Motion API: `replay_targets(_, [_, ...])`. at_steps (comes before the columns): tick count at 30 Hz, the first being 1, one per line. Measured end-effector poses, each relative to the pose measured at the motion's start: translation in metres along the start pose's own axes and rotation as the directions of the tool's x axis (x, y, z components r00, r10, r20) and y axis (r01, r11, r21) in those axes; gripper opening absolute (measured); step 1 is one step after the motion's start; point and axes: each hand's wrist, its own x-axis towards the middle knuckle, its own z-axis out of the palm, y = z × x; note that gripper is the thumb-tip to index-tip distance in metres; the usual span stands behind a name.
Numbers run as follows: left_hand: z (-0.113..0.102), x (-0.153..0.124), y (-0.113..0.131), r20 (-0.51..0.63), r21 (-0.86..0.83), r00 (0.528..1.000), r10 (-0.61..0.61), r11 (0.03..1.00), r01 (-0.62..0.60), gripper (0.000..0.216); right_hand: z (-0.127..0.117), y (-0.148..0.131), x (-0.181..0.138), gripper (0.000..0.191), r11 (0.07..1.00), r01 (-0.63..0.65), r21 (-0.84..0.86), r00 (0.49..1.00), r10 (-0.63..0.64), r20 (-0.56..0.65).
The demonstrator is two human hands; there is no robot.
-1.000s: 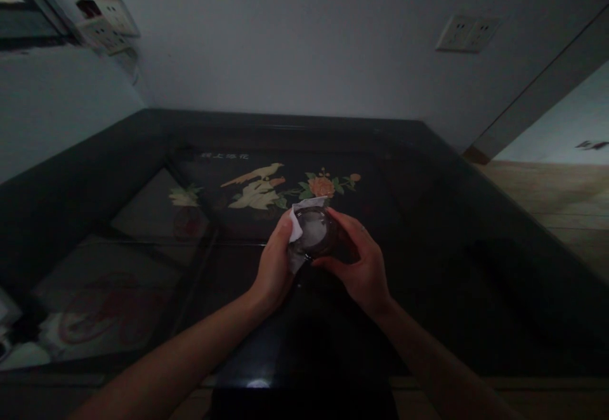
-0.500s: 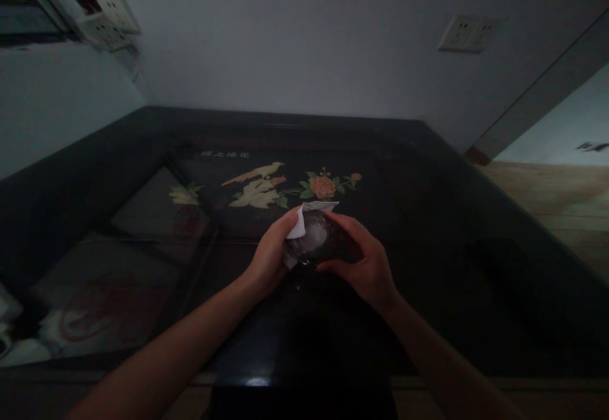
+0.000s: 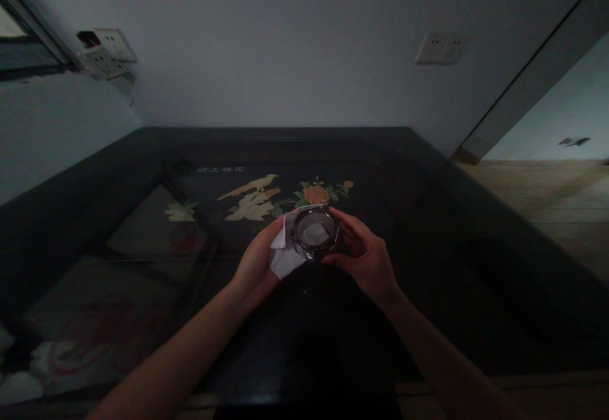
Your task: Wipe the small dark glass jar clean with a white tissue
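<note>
A small round clear glass dish is held above a dark glass-topped table. My right hand grips its right side with curled fingers. My left hand is closed on a white tissue pressed against the dish's left side and underside. The dish's opening faces up toward me and white shows through it.
Under the table's glass lies a dark panel with a painted bird and flowers. Wall sockets sit on the back wall and more sockets at the left corner. A wooden floor opens to the right.
The dish has turned so its opening faces up more squarely. The tissue has shifted from the rim down to the dish's left side and bottom. My view has tilted slightly.
</note>
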Motion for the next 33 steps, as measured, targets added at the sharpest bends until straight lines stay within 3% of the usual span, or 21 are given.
replay_targets(3, [-0.002, -0.002, -0.002, 0.077, 0.016, 0.997, 0.005, 1.0, -0.007, 0.018, 0.0, -0.001, 0.0, 0.071, 1.0, 0.01, -0.002, 0.999, -0.01, 0.052])
replay_targets(7, [-0.003, -0.006, 0.002, 0.211, 0.032, 0.978, -0.005, 0.999, -0.002, 0.028, -0.003, -0.002, 0.002, 0.073, 1.0, 0.003, 0.018, 0.998, -0.004, 0.068])
replay_targets(13, [-0.005, -0.007, 0.013, 0.36, 0.113, 0.924, -0.129, 0.989, 0.094, 0.045, -0.01, -0.006, 0.005, 0.075, 0.997, -0.03, 0.073, 0.999, 0.026, 0.047])
replay_targets(16, [-0.006, -0.002, 0.008, 0.291, 0.187, 0.954, -0.076, 0.982, 0.021, 0.04, -0.011, -0.007, 0.005, 0.072, 0.995, -0.029, 0.099, 0.998, 0.023, 0.063])
replay_targets(18, [-0.008, 0.003, 0.002, 0.227, 0.261, 0.973, 0.036, 0.961, -0.096, 0.038, -0.011, -0.006, 0.004, 0.071, 0.993, -0.03, 0.114, 0.998, 0.024, 0.059])
replay_targets(22, [-0.011, 0.006, -0.01, 0.141, 0.382, 0.954, 0.266, 0.874, -0.3, 0.029, -0.007, -0.004, 0.002, 0.072, 0.991, -0.039, 0.13, 0.999, 0.034, 0.041])
replay_targets(29, [-0.007, -0.002, -0.02, -0.101, 0.247, 0.962, 0.254, 0.943, -0.223, 0.018, 0.009, -0.004, -0.006, 0.07, 0.999, -0.005, -0.042, 1.0, 0.005, 0.006])
replay_targets(33, [-0.002, -0.004, -0.025, -0.111, 0.116, 0.973, 0.203, 0.975, -0.19, 0.025, 0.016, -0.003, -0.01, 0.068, 0.988, 0.012, -0.151, 1.0, -0.01, 0.013])
